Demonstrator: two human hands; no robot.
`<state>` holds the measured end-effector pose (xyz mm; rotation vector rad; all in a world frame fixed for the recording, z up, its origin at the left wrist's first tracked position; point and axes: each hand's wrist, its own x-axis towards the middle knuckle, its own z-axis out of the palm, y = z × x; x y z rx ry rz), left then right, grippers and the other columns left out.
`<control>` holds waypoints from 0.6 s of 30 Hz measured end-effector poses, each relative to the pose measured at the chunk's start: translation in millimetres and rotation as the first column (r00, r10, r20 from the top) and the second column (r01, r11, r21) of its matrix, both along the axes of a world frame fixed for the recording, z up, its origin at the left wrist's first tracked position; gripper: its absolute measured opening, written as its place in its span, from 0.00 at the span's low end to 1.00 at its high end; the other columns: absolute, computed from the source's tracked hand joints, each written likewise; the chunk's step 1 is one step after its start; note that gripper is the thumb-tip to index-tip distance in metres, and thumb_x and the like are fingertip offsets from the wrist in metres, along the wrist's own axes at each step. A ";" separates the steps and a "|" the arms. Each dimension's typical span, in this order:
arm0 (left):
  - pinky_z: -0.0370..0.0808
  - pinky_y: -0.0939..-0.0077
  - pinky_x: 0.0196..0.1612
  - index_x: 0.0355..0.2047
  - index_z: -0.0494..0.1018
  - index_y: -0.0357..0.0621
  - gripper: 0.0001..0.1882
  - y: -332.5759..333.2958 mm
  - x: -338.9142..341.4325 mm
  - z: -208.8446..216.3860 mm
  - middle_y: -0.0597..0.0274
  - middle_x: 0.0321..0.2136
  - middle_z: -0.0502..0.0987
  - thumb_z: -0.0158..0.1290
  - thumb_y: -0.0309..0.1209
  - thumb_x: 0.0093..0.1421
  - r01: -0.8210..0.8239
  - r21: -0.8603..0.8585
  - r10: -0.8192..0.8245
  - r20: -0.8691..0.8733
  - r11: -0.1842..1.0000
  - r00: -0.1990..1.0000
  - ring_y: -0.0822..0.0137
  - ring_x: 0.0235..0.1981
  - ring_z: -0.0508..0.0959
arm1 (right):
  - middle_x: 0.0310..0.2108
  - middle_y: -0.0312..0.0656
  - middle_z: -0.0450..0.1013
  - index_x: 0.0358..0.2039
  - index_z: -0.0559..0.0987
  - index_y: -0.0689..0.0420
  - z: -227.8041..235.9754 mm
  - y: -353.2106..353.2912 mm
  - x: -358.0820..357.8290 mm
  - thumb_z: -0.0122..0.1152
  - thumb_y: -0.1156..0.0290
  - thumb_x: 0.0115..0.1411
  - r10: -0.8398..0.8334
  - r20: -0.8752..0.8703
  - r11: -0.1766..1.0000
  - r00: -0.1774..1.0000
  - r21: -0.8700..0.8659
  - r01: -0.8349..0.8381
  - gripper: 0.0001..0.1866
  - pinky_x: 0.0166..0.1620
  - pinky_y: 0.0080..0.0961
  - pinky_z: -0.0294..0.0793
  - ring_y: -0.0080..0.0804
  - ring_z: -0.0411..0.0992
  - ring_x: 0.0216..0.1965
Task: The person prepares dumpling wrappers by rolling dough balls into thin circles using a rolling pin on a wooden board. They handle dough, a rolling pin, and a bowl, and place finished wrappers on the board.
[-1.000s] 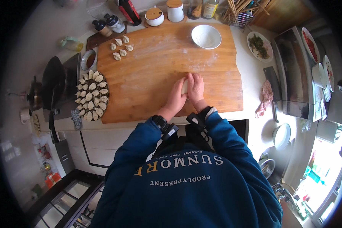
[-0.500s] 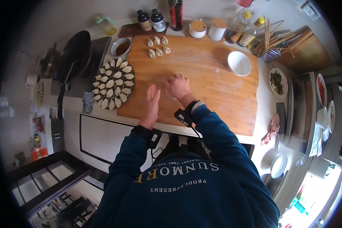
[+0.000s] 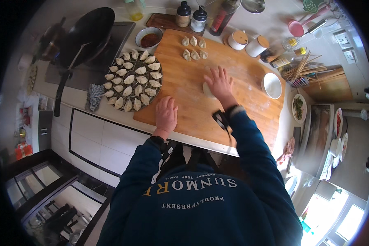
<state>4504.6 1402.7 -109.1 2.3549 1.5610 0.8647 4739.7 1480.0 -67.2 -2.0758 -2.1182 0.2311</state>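
On the floury wooden board [image 3: 184, 98], my right hand [image 3: 221, 87] lies palm down with its fingers stretched out. A pale piece of dough [image 3: 208, 91] shows from under its left side; the rest is hidden by the hand. Close to the board's front edge rests my left hand [image 3: 166, 115], back up, fingers lying on the wood, nothing visible in it. Left of that hand stands a round tray [image 3: 159, 95] covered with many folded dumplings [image 3: 128, 79]. Several more dumplings [image 3: 194, 54] sit in two rows at the back of the board.
A white bowl [image 3: 271, 86] stands at the board's right. Behind the tray is a bowl of dark sauce [image 3: 149, 38]. Jars [image 3: 238, 39], bottles [image 3: 283, 60] and a chopstick basket [image 3: 298, 82] line the back. A black wok [image 3: 88, 35] sits on the left hob.
My right hand has opened from a curled shape, its fingers now spread beside the dough. The left hand has turned from edge-on to palm down on the board. The head view has shifted.
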 end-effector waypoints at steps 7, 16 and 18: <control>0.63 0.55 0.55 0.50 0.64 0.36 0.20 2.1 -5.8 -4.7 0.47 0.49 0.67 0.49 0.22 0.55 -0.074 -0.061 0.085 0.200 0.995 0.976 0.47 0.52 0.66 | 0.64 0.46 0.52 0.59 0.65 0.47 1.3 -71.5 -92.9 0.55 0.48 0.57 0.188 -0.036 0.975 0.982 -0.113 -0.191 0.32 0.53 0.69 0.59 0.52 0.49 0.65; 0.64 0.56 0.53 0.49 0.65 0.37 0.21 0.6 -3.5 -1.6 0.47 0.48 0.69 0.49 0.21 0.52 -0.058 -0.008 0.058 0.137 0.998 0.989 0.47 0.50 0.68 | 0.62 0.46 0.57 0.56 0.68 0.48 -5.0 23.1 -47.5 0.49 0.47 0.60 -0.140 0.115 0.982 0.984 0.145 0.122 0.28 0.53 0.65 0.60 0.50 0.54 0.63; 0.65 0.56 0.52 0.46 0.67 0.37 0.19 3.3 -4.3 -1.1 0.46 0.46 0.70 0.50 0.22 0.52 -0.059 0.030 0.054 0.142 0.998 0.988 0.46 0.48 0.69 | 0.59 0.44 0.61 0.53 0.72 0.47 -14.5 20.2 -74.7 0.50 0.49 0.59 0.052 0.157 0.993 0.986 0.094 -0.067 0.24 0.52 0.64 0.60 0.49 0.56 0.61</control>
